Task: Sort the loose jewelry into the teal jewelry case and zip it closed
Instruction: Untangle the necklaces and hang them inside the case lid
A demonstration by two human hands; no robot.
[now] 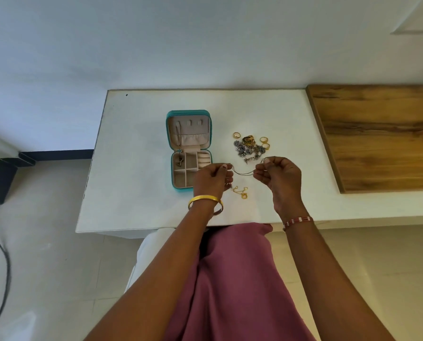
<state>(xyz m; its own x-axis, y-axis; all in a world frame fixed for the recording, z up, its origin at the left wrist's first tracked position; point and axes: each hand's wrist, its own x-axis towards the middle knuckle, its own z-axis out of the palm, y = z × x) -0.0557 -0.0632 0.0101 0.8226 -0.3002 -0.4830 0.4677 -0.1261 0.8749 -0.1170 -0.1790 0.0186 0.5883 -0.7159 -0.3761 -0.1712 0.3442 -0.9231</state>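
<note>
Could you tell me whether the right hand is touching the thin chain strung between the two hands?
Touching. The head view shows the right hand pinching one end of the thin chain between thumb and fingertips.

A smooth, matt white tabletop [136,198] meets a grained wood panel [377,134]. The teal case [189,112] shows a soft, pale fabric lining. Shiny gold rings [236,135] and dull silver-toned metal pieces [242,150] lie heaped; a glossy gold bangle [203,200] gleams.
</note>
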